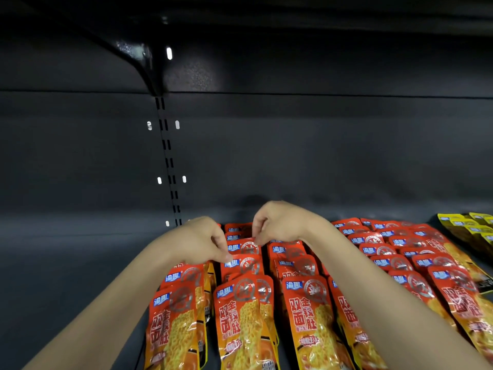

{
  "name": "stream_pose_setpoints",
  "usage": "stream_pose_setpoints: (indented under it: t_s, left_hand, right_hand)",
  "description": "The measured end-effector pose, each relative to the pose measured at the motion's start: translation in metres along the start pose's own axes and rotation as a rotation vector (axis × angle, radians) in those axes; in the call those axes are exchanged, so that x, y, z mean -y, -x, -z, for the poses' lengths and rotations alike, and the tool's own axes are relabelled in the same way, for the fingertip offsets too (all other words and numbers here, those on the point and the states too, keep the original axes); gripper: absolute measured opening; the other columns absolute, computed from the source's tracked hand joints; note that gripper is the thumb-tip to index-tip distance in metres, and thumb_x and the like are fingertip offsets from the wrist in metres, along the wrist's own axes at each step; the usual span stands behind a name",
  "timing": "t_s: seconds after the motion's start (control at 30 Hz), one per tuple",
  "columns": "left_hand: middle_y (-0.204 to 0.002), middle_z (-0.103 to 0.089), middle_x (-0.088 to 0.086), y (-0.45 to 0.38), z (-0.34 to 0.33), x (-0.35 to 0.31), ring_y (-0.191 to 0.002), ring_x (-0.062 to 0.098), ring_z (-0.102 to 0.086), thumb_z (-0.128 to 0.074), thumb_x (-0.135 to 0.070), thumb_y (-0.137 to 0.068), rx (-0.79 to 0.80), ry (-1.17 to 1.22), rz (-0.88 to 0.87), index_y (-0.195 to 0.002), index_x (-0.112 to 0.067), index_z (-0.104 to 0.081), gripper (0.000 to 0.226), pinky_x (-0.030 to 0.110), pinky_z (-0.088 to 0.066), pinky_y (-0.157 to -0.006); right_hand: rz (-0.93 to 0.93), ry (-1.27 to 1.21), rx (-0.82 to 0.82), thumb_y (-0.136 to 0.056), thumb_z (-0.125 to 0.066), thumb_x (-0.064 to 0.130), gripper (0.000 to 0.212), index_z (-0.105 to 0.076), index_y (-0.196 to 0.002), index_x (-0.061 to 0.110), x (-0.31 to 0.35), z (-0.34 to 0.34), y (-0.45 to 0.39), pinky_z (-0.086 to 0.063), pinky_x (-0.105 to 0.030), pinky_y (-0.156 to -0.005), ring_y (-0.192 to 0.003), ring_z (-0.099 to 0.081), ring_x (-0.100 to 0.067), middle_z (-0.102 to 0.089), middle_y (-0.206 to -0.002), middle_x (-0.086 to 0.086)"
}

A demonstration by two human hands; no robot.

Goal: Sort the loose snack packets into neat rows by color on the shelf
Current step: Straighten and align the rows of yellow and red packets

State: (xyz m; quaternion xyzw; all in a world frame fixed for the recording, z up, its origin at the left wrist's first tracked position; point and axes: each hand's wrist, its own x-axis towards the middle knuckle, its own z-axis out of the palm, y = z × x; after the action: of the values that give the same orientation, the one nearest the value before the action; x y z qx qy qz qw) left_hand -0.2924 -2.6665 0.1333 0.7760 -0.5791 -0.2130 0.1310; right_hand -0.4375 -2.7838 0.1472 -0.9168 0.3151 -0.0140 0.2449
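Observation:
Several red snack packets [240,311] lie in overlapping rows running front to back on the dark shelf [66,263]. More red rows [416,263] fill the right side. My left hand [202,241] pinches the top left corner of a red packet [245,264] in the second row. My right hand [280,222] pinches the top edge of the red packet [244,247] just behind it. Both forearms reach in from the bottom and cover parts of the rows.
Yellow packets [469,228] sit stacked at the far right. The shelf's back wall has a slotted upright [169,161], with a black bracket [138,57] and another shelf overhead. Bare shelf surface lies to the left of the red rows.

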Motion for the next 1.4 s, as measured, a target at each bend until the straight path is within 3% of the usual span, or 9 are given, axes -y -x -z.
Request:
stream_pose_setpoints:
  t_s: [0.3, 0.5, 0.7, 0.87, 0.97, 1.17, 1.27, 1.33, 1.4]
  left_hand:
    - [-0.084, -0.067, -0.01, 0.002, -0.003, -0.007, -0.081, 0.004, -0.062, -0.071, -0.032, -0.083, -0.024, 0.049, -0.004, -0.074, -0.025, -0.064, 0.013, 0.018, -0.047, -0.069]
    - [-0.086, -0.069, -0.009, 0.003, -0.005, -0.008, -0.081, 0.004, -0.063, -0.071, -0.031, -0.083, -0.043, 0.059, 0.014, -0.073, -0.025, -0.064, 0.013, 0.016, -0.045, -0.065]
    - [-0.087, -0.068, -0.01, 0.006, -0.005, -0.005, -0.084, 0.004, -0.064, -0.074, -0.031, -0.08, -0.083, 0.108, 0.013, -0.079, -0.024, -0.069, 0.008, 0.017, -0.048, -0.068]
    - [-0.079, -0.07, -0.013, 0.019, 0.0, -0.004, -0.065, -0.005, -0.06, -0.076, -0.025, -0.079, -0.14, 0.104, -0.056, -0.088, -0.023, -0.069, 0.011, 0.009, -0.044, -0.058]
    - [-0.079, -0.069, -0.015, 0.03, -0.004, -0.002, -0.06, -0.012, -0.058, -0.075, -0.025, -0.08, -0.039, 0.037, -0.109, -0.088, -0.024, -0.071, 0.009, 0.004, -0.04, -0.053]
    - [-0.094, -0.068, -0.014, 0.043, -0.017, -0.005, -0.083, -0.003, -0.06, -0.061, -0.032, -0.09, 0.008, -0.099, -0.149, -0.094, -0.019, -0.073, 0.018, 0.005, -0.038, -0.064]
    - [-0.093, -0.063, -0.014, 0.049, -0.017, -0.004, -0.09, -0.001, -0.055, -0.058, -0.033, -0.092, -0.014, -0.142, -0.15, -0.095, -0.021, -0.073, 0.019, 0.001, -0.033, -0.069]
    - [-0.099, -0.055, -0.019, 0.053, -0.016, -0.001, -0.103, 0.006, -0.043, -0.059, -0.036, -0.09, -0.007, -0.196, -0.158, -0.094, -0.03, -0.068, 0.011, 0.012, -0.034, -0.089]
    - [-0.099, -0.047, -0.022, 0.057, -0.014, -0.001, -0.103, 0.005, -0.033, -0.061, -0.039, -0.088, 0.008, -0.187, -0.164, -0.09, -0.039, -0.056, 0.005, 0.025, -0.033, -0.094]
  right_hand:
    - [-0.044, 0.006, -0.055, -0.08, -0.073, 0.017, 0.004, -0.071, -0.083, 0.02, -0.003, -0.004, 0.003, -0.05, -0.025, -0.074, -0.091, -0.064, -0.013, -0.069, -0.094, 0.004]
    - [-0.025, -0.027, -0.083, -0.08, -0.072, 0.017, 0.007, -0.07, -0.077, 0.023, -0.004, -0.006, 0.007, -0.043, -0.017, -0.062, -0.079, -0.059, -0.003, -0.06, -0.075, 0.017]
    - [0.001, -0.005, -0.164, -0.079, -0.074, 0.021, 0.016, -0.071, -0.094, 0.021, 0.002, -0.004, 0.013, -0.052, -0.025, -0.079, -0.087, -0.062, -0.007, -0.061, -0.083, 0.015]
    - [0.089, 0.061, -0.095, -0.078, -0.074, 0.023, 0.006, -0.071, -0.082, 0.023, 0.013, 0.0, 0.025, -0.046, -0.021, -0.07, -0.076, -0.058, -0.001, -0.058, -0.072, 0.019]
    - [0.122, 0.152, -0.036, -0.077, -0.074, 0.027, 0.004, -0.071, -0.076, 0.025, 0.019, -0.001, 0.036, -0.038, -0.016, -0.056, -0.063, -0.054, 0.004, -0.054, -0.061, 0.019]
    - [0.108, 0.318, 0.043, -0.077, -0.072, 0.037, 0.012, -0.067, -0.072, 0.027, 0.025, -0.012, 0.046, -0.051, -0.032, -0.074, -0.08, -0.058, -0.009, -0.067, -0.084, 0.009]
    - [0.112, 0.31, 0.082, -0.076, -0.072, 0.035, 0.01, -0.071, -0.077, 0.025, 0.023, -0.016, 0.048, -0.049, -0.03, -0.069, -0.076, -0.057, -0.009, -0.066, -0.08, 0.009]
    - [0.116, 0.274, 0.1, -0.077, -0.072, 0.03, 0.006, -0.069, -0.075, 0.026, 0.022, -0.017, 0.048, -0.045, -0.025, -0.066, -0.074, -0.055, -0.006, -0.062, -0.076, 0.013]
    - [0.118, 0.234, 0.104, -0.079, -0.069, 0.022, 0.008, -0.065, -0.074, 0.026, 0.021, -0.016, 0.049, -0.043, -0.021, -0.063, -0.07, -0.054, -0.005, -0.058, -0.07, 0.016]
